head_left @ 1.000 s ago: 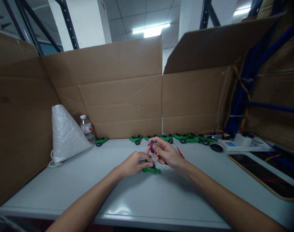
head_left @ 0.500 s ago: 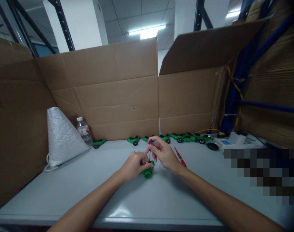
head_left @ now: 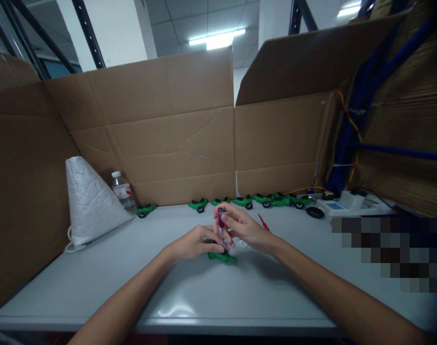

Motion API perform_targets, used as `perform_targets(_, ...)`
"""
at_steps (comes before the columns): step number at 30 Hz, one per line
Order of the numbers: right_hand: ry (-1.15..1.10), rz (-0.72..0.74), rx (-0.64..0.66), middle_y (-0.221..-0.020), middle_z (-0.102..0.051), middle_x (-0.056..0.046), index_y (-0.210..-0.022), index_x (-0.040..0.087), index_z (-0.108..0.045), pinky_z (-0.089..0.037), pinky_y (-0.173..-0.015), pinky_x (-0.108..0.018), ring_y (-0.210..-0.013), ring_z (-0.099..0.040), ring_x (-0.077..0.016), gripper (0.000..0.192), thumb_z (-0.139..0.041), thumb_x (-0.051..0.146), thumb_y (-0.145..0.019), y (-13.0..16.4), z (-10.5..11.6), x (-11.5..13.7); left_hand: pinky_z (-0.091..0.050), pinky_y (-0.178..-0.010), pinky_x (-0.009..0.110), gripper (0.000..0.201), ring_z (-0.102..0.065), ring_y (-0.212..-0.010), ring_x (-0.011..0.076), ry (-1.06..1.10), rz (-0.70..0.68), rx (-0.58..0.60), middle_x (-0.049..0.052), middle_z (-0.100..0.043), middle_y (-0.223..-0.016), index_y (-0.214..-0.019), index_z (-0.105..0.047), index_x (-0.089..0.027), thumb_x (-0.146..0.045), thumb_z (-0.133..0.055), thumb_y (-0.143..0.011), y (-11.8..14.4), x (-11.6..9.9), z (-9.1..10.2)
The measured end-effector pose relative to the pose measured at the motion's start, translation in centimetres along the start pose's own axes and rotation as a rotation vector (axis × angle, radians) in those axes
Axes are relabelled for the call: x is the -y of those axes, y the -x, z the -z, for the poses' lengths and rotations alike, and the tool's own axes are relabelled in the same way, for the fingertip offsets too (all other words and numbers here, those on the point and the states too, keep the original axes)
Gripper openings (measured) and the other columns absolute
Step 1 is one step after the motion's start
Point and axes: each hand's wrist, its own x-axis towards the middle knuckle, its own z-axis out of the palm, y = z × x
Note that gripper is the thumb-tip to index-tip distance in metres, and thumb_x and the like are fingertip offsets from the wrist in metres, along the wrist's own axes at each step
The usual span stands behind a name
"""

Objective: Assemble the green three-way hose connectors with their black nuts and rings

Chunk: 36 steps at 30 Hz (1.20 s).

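My left hand [head_left: 200, 242] is closed on a green toy car [head_left: 222, 258] near the middle of the table, and its fingers cover part of the toy. In my right hand [head_left: 243, 227] is a screwdriver [head_left: 221, 219] with a dark red and purple handle, held upright between the fingers. Its metal shaft points down to the toy; the tip is hidden by the fingers. A red pen-like tool [head_left: 263, 222] lies just beyond my right wrist. Under the right hand is a small white ring [head_left: 243, 243].
Several green toy cars [head_left: 244, 202] line the back of the white table [head_left: 189, 294]. At the left stand a silver pouch [head_left: 90, 206] and a water bottle [head_left: 123, 191]. A black ring [head_left: 315, 212] and a power strip [head_left: 336, 207] lie back right. Cardboard walls [head_left: 168, 139] enclose the table.
The green toy has turned from pointing toward me to lying more sideways. The screwdriver handle shows more plainly, and my right hand sits slightly lower against the table. The view has shifted slightly.
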Motion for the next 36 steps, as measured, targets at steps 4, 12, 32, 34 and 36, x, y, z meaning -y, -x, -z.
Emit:
perform_targets(4, 0.07, 0.045, 0.026, -0.083, -0.066, 0.002, -0.109, 0.024, -0.05, -0.045, -0.043, -0.019, -0.047, -0.057, -0.0086, 0.04, -0.059, 0.062, -0.1, 0.0, 0.2, -0.3, -0.054, -0.098, 0.034, 0.041, -0.07, -0.102, 0.0228, -0.025, 0.011, -0.043, 0.012, -0.077, -0.107, -0.098, -0.08, -0.013, -0.053, -0.075, -0.09, -0.1, 0.1, -0.5)
perform_targets(12, 0.151, 0.151, -0.118, -0.084, -0.066, 0.003, -0.108, 0.024, -0.05, -0.05, -0.045, -0.021, -0.048, -0.057, -0.0091, 0.031, -0.057, 0.054, -0.102, -0.5, 0.4, -1.3, -0.044, -0.064, 0.022, 0.043, -0.06, -0.068, 0.0131, -0.239, 0.16, -0.174, 0.004, -0.07, -0.079, -0.095, -0.074, -0.011, -0.054, -0.072, -0.092, 0.0, 1.1, -1.0)
perform_targets(32, 0.016, 0.082, -0.104, -0.092, -0.069, -0.001, -0.107, 0.022, -0.056, -0.046, -0.041, -0.019, -0.046, -0.053, -0.0065, 0.041, -0.059, 0.062, -0.098, -0.4, 0.1, -1.1, -0.05, -0.102, 0.034, 0.04, -0.067, -0.108, 0.0235, -0.059, -0.032, -0.021, 0.013, -0.075, -0.113, -0.107, -0.081, -0.014, -0.051, -0.068, -0.097, 0.0, 0.0, 0.5)
perform_targets(34, -0.032, 0.014, -0.023, -0.096, -0.069, -0.002, -0.108, 0.022, -0.057, -0.049, -0.045, -0.02, -0.049, -0.055, -0.0067, 0.041, -0.059, 0.062, -0.099, -0.2, 0.2, -0.8, -0.051, -0.103, 0.036, 0.042, -0.068, -0.11, 0.024, 0.018, -0.015, 0.041, 0.014, -0.075, -0.117, -0.111, -0.081, -0.014, -0.052, -0.068, -0.096, 0.1, 0.0, 0.6)
perform_targets(36, -0.05, -0.022, 0.031, -0.095, -0.069, -0.002, -0.109, 0.022, -0.056, -0.05, -0.046, -0.02, -0.052, -0.057, -0.0073, 0.041, -0.059, 0.062, -0.1, -0.1, 0.3, -0.6, -0.051, -0.103, 0.037, 0.042, -0.068, -0.111, 0.0243, 0.068, 0.004, 0.082, 0.015, -0.075, -0.119, -0.111, -0.081, -0.014, -0.052, -0.07, -0.095, 0.2, 0.2, 0.6)
